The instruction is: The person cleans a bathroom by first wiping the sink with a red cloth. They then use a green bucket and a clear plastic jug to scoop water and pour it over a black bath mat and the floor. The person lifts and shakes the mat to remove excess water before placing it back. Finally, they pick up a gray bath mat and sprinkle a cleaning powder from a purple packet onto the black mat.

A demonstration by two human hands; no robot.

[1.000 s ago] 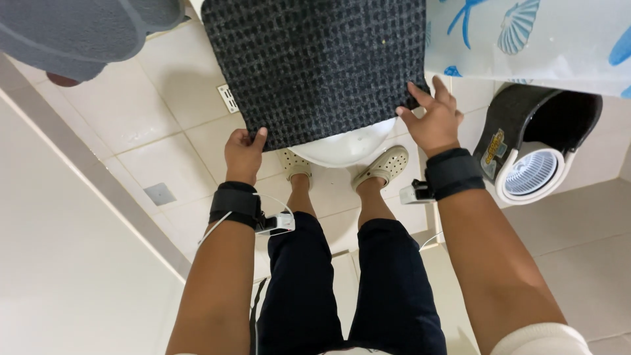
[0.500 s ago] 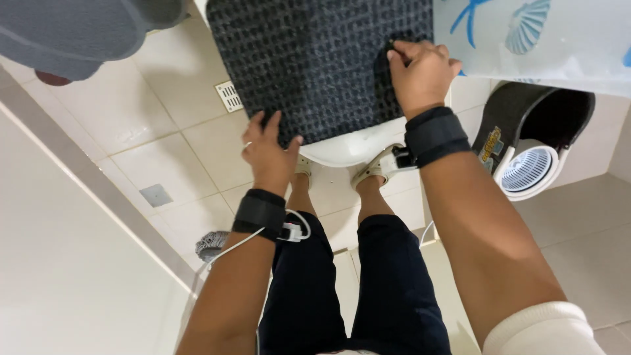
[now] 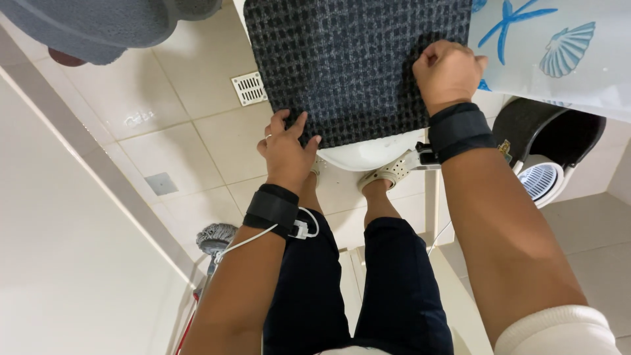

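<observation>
A dark blue-grey woven mat (image 3: 355, 59) lies draped over a white rounded fixture (image 3: 371, 154) in front of me. My left hand (image 3: 286, 148) rests on the mat's near left corner, fingers spread on the fabric. My right hand (image 3: 447, 72) is closed in a fist, gripping the mat's right edge. Both wrists carry black bands, and a white cable runs from the left one. My legs in dark trousers and pale perforated shoes (image 3: 393, 172) stand below the mat.
Beige tiled floor with a square drain grate (image 3: 249, 88). A black bin with a white swing lid (image 3: 549, 158) stands at right. A shower curtain with sea-shell prints (image 3: 559, 46) hangs top right. A grey fluffy mat (image 3: 98, 23) is top left, a mop head (image 3: 215, 236) lower left.
Both hands have moved up along the mat. The right hand has gone from fingers spread at the edge to a closed fist higher on the right edge.
</observation>
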